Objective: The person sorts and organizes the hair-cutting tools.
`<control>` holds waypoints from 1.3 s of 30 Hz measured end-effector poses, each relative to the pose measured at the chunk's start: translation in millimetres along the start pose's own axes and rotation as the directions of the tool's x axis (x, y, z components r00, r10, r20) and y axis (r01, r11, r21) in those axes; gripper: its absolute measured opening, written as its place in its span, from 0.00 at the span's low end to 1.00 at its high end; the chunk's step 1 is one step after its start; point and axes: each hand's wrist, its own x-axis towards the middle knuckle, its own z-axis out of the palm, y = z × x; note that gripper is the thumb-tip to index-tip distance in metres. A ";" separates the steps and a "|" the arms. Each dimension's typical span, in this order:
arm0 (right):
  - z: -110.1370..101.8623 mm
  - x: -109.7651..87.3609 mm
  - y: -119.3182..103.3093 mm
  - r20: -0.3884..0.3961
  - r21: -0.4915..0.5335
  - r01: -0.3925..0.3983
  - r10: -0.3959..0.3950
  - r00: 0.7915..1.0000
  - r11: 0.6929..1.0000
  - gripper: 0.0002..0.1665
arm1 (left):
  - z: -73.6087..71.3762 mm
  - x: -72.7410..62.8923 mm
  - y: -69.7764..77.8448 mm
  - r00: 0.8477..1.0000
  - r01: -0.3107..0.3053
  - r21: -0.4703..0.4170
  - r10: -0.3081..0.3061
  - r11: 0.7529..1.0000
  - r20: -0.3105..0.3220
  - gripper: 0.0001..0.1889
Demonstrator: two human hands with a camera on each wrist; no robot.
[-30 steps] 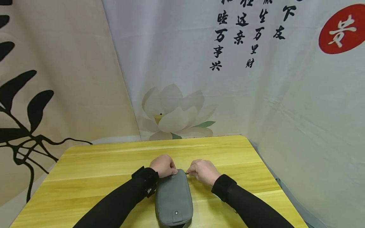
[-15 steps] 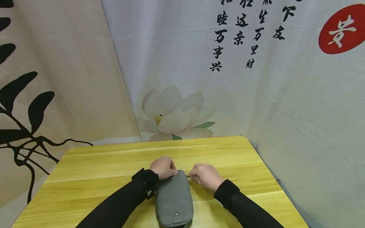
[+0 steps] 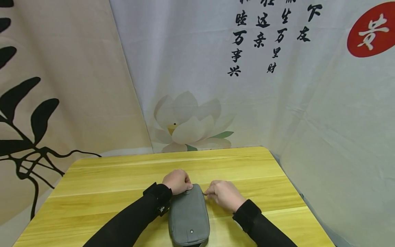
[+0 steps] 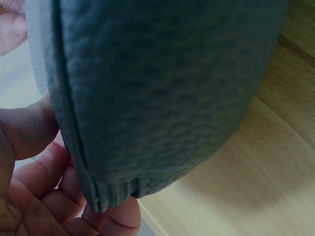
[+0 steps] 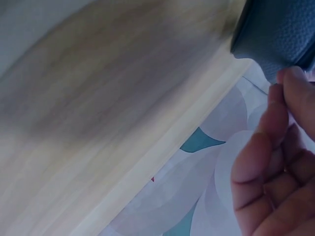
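A grey pebbled-leather zip pouch (image 3: pixel 189 216) lies lengthwise on the wooden table (image 3: pixel 123 178), a small metal stud near its close end. My left hand (image 3: pixel 177 182) grips the far end of it, thumb on one face and curled fingers beneath, as the left wrist view shows. At the pouch's right edge, near the far corner, my right hand (image 3: pixel 226 195) pinches a small zipper pull (image 3: pixel 205 194) between thumb and forefinger. In the right wrist view those fingertips (image 5: pixel 294 73) hide most of the pull. How far the zip is parted cannot be seen.
A printed cloth backdrop (image 3: pixel 197 68) with a lotus and black writing hangs behind the table's far edge. Another cloth (image 3: pixel 345 137) hangs along the right side. A dark strap (image 3: pixel 202 244) shows under the pouch's near end.
My right hand has slid a short way toward me along the pouch's right edge, with the zipper pull still pinched. The left hand and the pouch have stayed nearly in place.
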 end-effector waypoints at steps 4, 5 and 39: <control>-0.7 -4.9 -4.1 -0.003 0.021 0.010 -0.010 1.000 1.000 0.07 | 0.9 -0.8 -0.5 1.000 0.004 -0.001 -0.005 1.000 -0.003 0.11; -0.9 -6.1 -5.3 -0.005 0.026 0.013 -0.013 1.000 1.000 0.07 | 0.8 -1.2 -0.3 1.000 0.008 -0.002 -0.008 1.000 -0.004 0.11; 4.0 -38.3 -33.1 -0.063 0.009 -0.038 0.038 0.997 0.999 0.06 | 1.9 -3.2 0.8 0.999 0.021 0.012 -0.021 1.000 -0.024 0.12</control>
